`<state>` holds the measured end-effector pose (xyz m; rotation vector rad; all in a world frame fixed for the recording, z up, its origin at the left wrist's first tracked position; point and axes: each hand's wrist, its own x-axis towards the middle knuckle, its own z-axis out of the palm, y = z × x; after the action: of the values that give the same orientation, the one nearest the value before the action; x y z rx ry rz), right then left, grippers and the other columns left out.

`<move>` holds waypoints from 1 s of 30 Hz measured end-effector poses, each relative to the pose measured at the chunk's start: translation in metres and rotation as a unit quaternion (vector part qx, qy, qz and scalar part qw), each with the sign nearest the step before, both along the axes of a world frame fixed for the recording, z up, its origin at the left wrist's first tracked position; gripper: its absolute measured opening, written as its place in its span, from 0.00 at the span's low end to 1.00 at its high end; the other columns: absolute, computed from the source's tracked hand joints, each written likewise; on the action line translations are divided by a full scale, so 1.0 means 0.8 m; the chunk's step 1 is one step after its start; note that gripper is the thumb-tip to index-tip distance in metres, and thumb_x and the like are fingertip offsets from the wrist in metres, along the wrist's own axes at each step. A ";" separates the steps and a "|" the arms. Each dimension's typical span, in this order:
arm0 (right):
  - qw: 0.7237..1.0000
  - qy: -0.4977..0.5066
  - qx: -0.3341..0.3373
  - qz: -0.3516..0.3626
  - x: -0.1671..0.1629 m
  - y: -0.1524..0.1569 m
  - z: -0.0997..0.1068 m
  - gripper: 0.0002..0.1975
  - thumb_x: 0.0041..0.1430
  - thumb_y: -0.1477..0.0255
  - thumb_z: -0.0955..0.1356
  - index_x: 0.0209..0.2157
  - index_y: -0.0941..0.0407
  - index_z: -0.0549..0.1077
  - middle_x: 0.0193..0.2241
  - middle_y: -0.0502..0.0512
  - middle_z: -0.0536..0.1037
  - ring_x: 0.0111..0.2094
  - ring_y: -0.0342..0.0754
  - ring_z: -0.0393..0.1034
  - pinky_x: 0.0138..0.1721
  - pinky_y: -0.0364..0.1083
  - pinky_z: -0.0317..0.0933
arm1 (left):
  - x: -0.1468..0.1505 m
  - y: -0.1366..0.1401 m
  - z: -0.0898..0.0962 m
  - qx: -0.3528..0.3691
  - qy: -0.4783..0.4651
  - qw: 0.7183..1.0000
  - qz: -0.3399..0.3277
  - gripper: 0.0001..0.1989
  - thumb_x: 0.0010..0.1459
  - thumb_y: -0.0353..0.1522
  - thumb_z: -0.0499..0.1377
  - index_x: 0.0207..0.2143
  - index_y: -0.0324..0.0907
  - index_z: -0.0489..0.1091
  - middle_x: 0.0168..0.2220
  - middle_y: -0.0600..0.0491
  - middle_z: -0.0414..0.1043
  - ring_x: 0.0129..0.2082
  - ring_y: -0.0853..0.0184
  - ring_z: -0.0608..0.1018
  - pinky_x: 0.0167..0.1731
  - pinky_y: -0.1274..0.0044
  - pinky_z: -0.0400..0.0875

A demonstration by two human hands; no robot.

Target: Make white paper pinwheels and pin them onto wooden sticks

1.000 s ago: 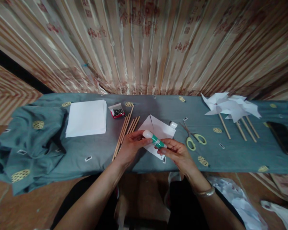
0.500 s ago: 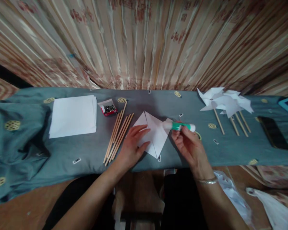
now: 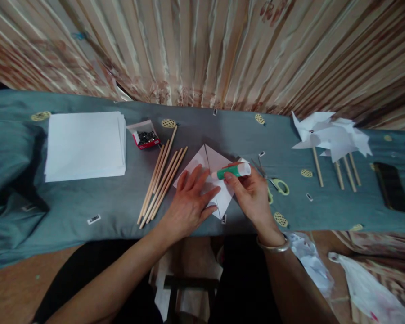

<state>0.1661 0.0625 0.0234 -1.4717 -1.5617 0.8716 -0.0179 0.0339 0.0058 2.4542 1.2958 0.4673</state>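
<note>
Head view: I have the glue stick (image 3: 234,171) over the creased paper (image 3: 219,157)
On my feed the right hand (image 3: 254,193) grasps the glue stick lying nearly level, its tip by the left fingertips; I can't tell whether it touches the paper; the left hand (image 3: 191,200) lies spread on the sheet, gripping nothing, wooden sticks (image 3: 168,185) just beside it, scissors (image 3: 272,181) partly behind the right hand
</note>
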 end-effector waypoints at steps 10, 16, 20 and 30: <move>0.996 -0.093 0.000 -0.012 -0.004 0.000 -0.001 0.15 0.57 0.57 0.70 0.41 0.52 0.73 0.34 0.53 0.81 0.32 0.49 0.75 0.35 0.49 0.69 | 0.001 0.000 0.002 -0.020 0.012 1.000 0.004 0.24 0.60 0.43 0.59 0.58 0.49 0.67 0.68 0.43 0.53 0.69 0.45 0.51 0.63 0.49 0.49; 0.993 -0.114 0.006 -0.017 -0.008 0.001 -0.002 0.15 0.57 0.57 0.69 0.39 0.52 0.73 0.33 0.53 0.81 0.31 0.49 0.75 0.35 0.49 0.68 | 0.003 0.001 0.003 -0.028 0.008 1.000 0.006 0.23 0.60 0.42 0.59 0.57 0.49 0.67 0.68 0.43 0.52 0.69 0.45 0.51 0.64 0.49 0.47; 0.992 -0.128 -0.003 -0.010 -0.012 -0.001 -0.002 0.16 0.59 0.56 0.68 0.40 0.52 0.72 0.32 0.53 0.80 0.30 0.49 0.74 0.33 0.48 0.68 | 0.003 0.000 0.002 -0.028 0.007 1.000 0.008 0.24 0.61 0.42 0.58 0.59 0.49 0.66 0.68 0.43 0.53 0.69 0.45 0.51 0.63 0.49 0.48; 0.989 -0.146 0.007 -0.001 -0.022 0.000 0.000 0.16 0.61 0.56 0.66 0.40 0.54 0.71 0.29 0.53 0.78 0.29 0.48 0.74 0.30 0.46 0.66 | 0.002 0.000 0.007 -0.040 0.002 0.999 0.008 0.24 0.60 0.42 0.59 0.58 0.48 0.67 0.68 0.43 0.53 0.69 0.46 0.51 0.64 0.49 0.48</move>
<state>0.1489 0.0622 0.0236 -1.6472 -1.7711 0.6639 -0.0159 0.0341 0.0116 2.3820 1.3112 0.4069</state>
